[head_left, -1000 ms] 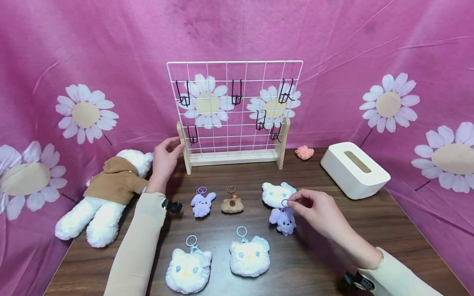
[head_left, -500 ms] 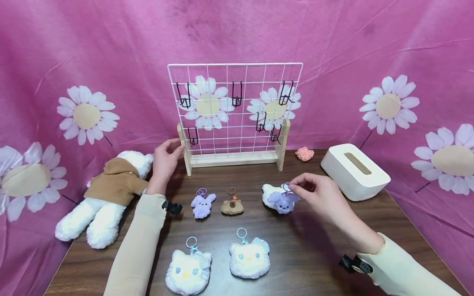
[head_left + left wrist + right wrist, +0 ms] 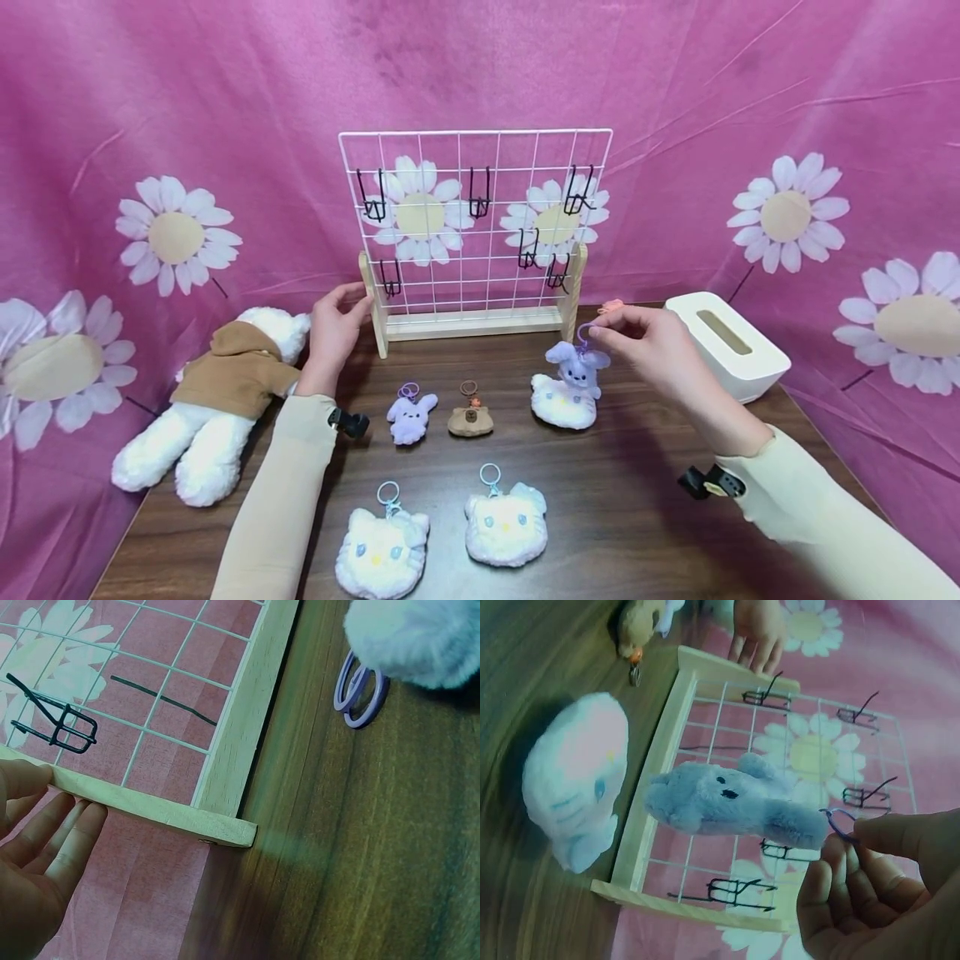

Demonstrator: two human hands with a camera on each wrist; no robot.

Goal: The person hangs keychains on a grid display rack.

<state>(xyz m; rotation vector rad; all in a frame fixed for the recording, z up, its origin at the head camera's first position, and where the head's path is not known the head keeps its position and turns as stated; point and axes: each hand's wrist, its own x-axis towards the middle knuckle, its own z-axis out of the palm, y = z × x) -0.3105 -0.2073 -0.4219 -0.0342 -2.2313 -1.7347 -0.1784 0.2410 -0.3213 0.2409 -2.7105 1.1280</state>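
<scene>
Purple plush rabbit keychain [image 3: 577, 371]: hanging upright, directly below the right hand [image 3: 656, 342], before the white plush cat keychain [image 3: 555, 412].
Purple metal-look ring [image 3: 578, 335]: pinched by right thumb and fingers.
White wire rack [image 3: 472, 323]: beyond the rabbit; left hand [image 3: 336, 323] grips its pale wooden left post [image 3: 157, 806].

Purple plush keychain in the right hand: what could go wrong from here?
The right hand pinches only the ring, so the purple plush keychain dangles and might swing or slip.

If it goes to the rack, its body could snag on the two lower-right hooks, which sit close together.

The left hand is on one wooden side post; a push at the other end might twist the rack.
</scene>
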